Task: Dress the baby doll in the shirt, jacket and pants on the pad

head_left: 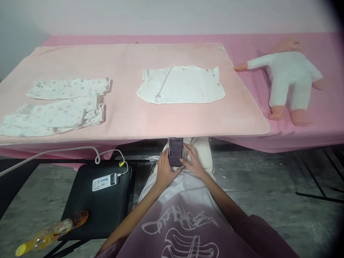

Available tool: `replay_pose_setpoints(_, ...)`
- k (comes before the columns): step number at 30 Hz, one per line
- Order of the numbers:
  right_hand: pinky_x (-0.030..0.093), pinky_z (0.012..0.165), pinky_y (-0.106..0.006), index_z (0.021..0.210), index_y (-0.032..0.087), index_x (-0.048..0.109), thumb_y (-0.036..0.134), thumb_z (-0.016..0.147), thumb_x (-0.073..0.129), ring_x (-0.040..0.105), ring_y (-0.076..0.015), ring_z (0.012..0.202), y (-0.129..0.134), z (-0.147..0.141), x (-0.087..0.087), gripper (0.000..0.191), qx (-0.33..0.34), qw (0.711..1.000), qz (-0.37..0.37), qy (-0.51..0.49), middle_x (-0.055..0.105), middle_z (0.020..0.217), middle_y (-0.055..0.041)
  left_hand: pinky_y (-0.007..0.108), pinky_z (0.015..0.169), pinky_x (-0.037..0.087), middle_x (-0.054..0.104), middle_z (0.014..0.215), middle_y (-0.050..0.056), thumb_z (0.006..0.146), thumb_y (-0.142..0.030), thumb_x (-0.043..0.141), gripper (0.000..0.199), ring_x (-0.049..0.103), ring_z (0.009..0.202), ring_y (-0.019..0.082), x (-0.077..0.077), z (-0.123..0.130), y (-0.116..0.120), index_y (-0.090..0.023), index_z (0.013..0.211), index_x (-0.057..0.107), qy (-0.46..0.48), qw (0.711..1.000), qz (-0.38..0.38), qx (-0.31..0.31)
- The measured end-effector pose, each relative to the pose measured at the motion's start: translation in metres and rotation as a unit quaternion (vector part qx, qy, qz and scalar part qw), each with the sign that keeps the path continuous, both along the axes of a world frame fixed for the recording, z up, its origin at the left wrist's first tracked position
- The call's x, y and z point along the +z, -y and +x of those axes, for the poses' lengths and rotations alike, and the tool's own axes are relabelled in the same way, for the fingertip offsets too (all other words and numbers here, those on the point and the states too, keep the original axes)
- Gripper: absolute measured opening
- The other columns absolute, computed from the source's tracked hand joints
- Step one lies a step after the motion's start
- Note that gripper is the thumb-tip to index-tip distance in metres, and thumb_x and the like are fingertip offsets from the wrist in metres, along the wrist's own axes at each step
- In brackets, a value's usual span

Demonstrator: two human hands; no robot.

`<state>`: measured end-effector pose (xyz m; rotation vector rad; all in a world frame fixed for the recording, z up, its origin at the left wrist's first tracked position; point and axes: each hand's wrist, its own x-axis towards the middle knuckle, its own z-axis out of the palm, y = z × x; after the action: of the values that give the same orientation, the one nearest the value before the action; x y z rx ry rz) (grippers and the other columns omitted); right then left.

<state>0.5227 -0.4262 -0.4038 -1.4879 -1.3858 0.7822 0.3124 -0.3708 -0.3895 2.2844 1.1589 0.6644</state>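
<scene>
A phone (176, 153) with a dark lit screen rests over my lap, just below the table's front edge. My left hand (166, 169) wraps its left side. On its other side, my right hand (194, 163) grips the edge, with the thumb at the lower right of the screen. Beyond the phone, a small white baby top (188, 86) lies flat on a pale pink mat (123, 118). Two folded, patterned pieces of baby clothing lie at the left: a smaller one (68, 89) behind a larger one (53, 116).
A doll (290, 77) in a white suit lies on the pink tablecloth (330, 114) at the right. At lower left, a black stool (102, 209) bears a power bank (103, 182) with a white cable (67, 150) and a bottle (51, 234). Metal table legs (313, 175) stand right.
</scene>
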Motion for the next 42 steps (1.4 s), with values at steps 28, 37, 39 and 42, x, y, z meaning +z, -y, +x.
replay_pose_setpoints(28, 0.023, 0.144, -0.061, 0.185, 0.039, 0.023, 0.058, 0.110, 0.066, 0.028, -0.0349, 0.174, -0.004, 0.004, -0.011, 0.089, 0.026, 0.999, -0.015, 0.021, 0.031, 0.185, -0.0093, 0.067, 0.132, 0.040, 0.037, 0.182, 0.025, 0.100, -0.065, 0.078, 0.116, 0.042, 0.165, 0.047, 0.002, 0.005, -0.008, -0.021, 0.184, 0.011, -0.007, 1.000, -0.008, -0.004)
replay_pose_setpoints(37, 0.037, 0.140, -0.058, 0.182, 0.039, 0.033, 0.057, 0.114, 0.061, 0.034, -0.0315, 0.172, 0.003, 0.012, 0.001, 0.076, 0.021, 0.998, -0.026, -0.053, 0.037, 0.185, -0.0071, 0.066, 0.132, 0.039, 0.035, 0.183, 0.025, 0.097, -0.073, 0.078, 0.122, 0.041, 0.166, 0.046, 0.006, 0.008, -0.013, -0.023, 0.185, 0.009, -0.006, 1.000, -0.018, -0.005)
replay_pose_setpoints(39, 0.044, 0.135, -0.056, 0.180, 0.039, 0.037, 0.055, 0.114, 0.062, 0.040, -0.0312, 0.169, 0.008, 0.017, 0.003, 0.072, 0.009, 0.997, -0.033, -0.068, 0.042, 0.182, -0.0076, 0.067, 0.132, 0.038, 0.034, 0.183, 0.025, 0.097, -0.075, 0.078, 0.124, 0.040, 0.167, 0.047, 0.007, 0.008, -0.013, -0.022, 0.185, 0.008, -0.011, 1.000, -0.027, -0.005)
replay_pose_setpoints(42, 0.052, 0.128, -0.056, 0.172, 0.039, 0.050, 0.052, 0.114, 0.063, 0.056, -0.0311, 0.156, 0.021, 0.027, 0.005, 0.061, -0.009, 0.997, -0.040, -0.070, 0.055, 0.172, -0.0094, 0.068, 0.132, 0.038, 0.034, 0.183, 0.025, 0.096, -0.076, 0.077, 0.125, 0.040, 0.167, 0.048, 0.009, 0.006, -0.011, -0.023, 0.185, 0.008, -0.011, 0.999, -0.038, -0.003)
